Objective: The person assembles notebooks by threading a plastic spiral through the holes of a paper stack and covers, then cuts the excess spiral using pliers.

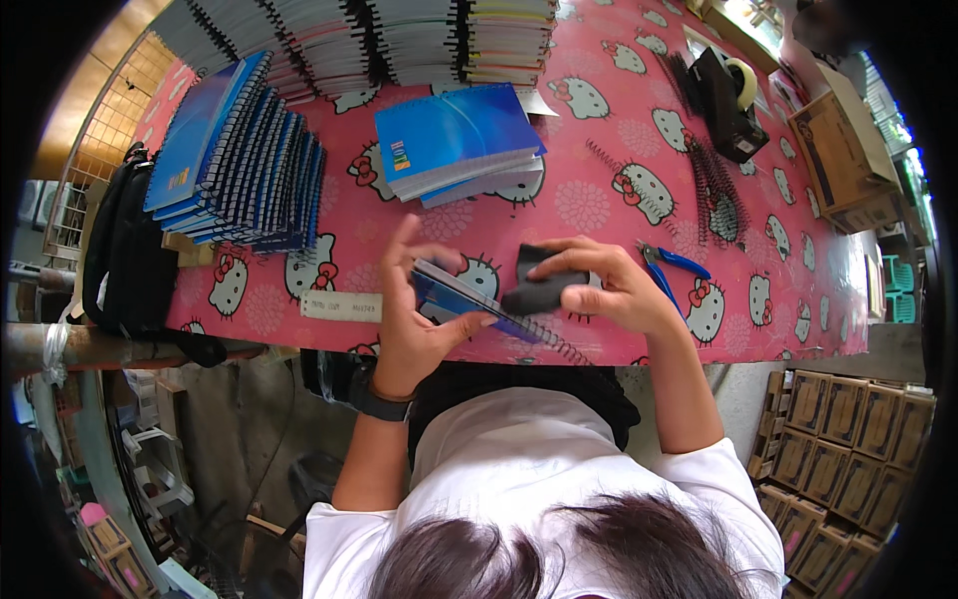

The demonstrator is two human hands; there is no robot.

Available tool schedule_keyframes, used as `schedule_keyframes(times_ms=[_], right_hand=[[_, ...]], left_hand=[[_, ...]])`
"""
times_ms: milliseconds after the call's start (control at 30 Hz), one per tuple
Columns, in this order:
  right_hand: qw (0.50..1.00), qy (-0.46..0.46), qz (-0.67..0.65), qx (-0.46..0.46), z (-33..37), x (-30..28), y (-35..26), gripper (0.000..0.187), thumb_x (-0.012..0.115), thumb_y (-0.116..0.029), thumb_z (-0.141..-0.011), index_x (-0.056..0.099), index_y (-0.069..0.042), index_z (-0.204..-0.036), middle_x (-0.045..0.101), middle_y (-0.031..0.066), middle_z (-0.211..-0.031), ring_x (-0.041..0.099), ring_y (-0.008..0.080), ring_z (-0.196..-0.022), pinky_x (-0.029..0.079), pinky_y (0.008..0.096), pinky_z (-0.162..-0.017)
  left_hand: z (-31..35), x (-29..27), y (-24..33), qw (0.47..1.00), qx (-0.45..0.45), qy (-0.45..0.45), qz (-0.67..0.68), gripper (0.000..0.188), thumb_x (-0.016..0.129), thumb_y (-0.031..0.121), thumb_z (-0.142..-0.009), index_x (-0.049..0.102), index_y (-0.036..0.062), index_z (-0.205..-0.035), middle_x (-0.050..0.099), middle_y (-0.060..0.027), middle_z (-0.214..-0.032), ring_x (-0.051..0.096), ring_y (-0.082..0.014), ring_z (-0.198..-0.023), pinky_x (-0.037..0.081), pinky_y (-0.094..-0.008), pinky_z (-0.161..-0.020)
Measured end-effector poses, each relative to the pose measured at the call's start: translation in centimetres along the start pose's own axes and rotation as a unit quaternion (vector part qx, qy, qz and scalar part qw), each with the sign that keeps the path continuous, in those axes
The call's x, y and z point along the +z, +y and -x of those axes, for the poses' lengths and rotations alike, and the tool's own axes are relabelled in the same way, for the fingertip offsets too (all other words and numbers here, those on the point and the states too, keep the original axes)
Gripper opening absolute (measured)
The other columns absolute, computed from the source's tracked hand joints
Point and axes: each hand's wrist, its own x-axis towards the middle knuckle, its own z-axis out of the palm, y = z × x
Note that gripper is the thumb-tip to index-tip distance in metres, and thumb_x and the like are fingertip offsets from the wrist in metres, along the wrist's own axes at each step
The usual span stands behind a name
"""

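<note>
Near the table's front edge, my left hand (pixel 409 329) grips a thin blue notebook (pixel 444 297) tilted up on its edge, thumb on the near side and fingers behind. A dark spiral coil (pixel 561 346) runs along the notebook's edge and sticks out past its right end. Curled around a soft black pad or folded cloth (pixel 547 290), my right hand (pixel 624 285) is just above that edge. Whether the black piece touches the coil, I cannot tell.
Blue spiral notebooks (pixel 210 150) are piled at the left, unbound blue books (pixel 459 140) at centre, paper stacks (pixel 419 45) behind. Right of my hands lie blue-handled pliers (pixel 679 265), loose coils (pixel 717 200), a tape dispenser (pixel 733 110) and a carton (pixel 843 150). A pale strip (pixel 341 305) lies left.
</note>
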Motion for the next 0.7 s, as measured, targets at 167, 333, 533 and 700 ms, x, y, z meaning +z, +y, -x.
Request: schedule_keyframes(times_ms=[167,333,533,700], right_hand=[[0.992,-0.028,-0.108,-0.061,-0.3,0.0,0.2,0.053,0.069,-0.049,-0.079,0.071,-0.003,-0.105,0.062,0.0213,-0.118,0.056,0.0339,-0.116,0.041,0.0412,-0.098],[0.998,0.049,-0.025,-0.008,-0.3,-0.5,0.2,0.064,0.068,-0.060,-0.072,0.072,-0.003,-0.102,0.061,0.0238,-0.120,0.059,0.0325,-0.109,0.041,0.0410,-0.095],[0.996,0.027,-0.029,0.078,-0.8,0.8,0.8,0.067,0.068,-0.059,-0.072,0.071,0.000,-0.104,0.059,0.0245,-0.125,0.058,0.0320,-0.111,0.039,0.0410,-0.098],[0.988,-0.048,-0.118,-0.091,-0.7,0.8,0.0,0.049,0.066,-0.046,-0.080,0.071,-0.003,-0.104,0.063,0.0211,-0.116,0.058,0.0309,-0.111,0.041,0.0405,-0.096]], left_hand=[[0.7,0.1,-1.2,0.989,-0.095,-0.067,0.088,0.051,0.079,0.000,-0.075,0.046,0.0078,-0.113,0.048,-0.0025,-0.097,0.049,-0.0100,-0.091,0.044,-0.0256,-0.085],[0.9,-0.3,-1.8,0.990,-0.059,-0.081,0.100,0.043,0.078,-0.001,-0.075,0.045,0.0094,-0.101,0.048,-0.0026,-0.098,0.049,-0.0105,-0.092,0.041,-0.0247,-0.085],[0.7,-0.3,-1.4,0.988,-0.074,-0.088,0.099,0.043,0.077,-0.006,-0.073,0.046,0.0094,-0.097,0.048,-0.0030,-0.097,0.049,-0.0149,-0.097,0.041,-0.0308,-0.090],[0.8,-0.5,-1.8,0.988,-0.073,-0.100,0.089,0.044,0.077,-0.009,-0.071,0.046,0.0097,-0.097,0.047,-0.0031,-0.097,0.049,-0.0171,-0.100,0.042,-0.0333,-0.092]])
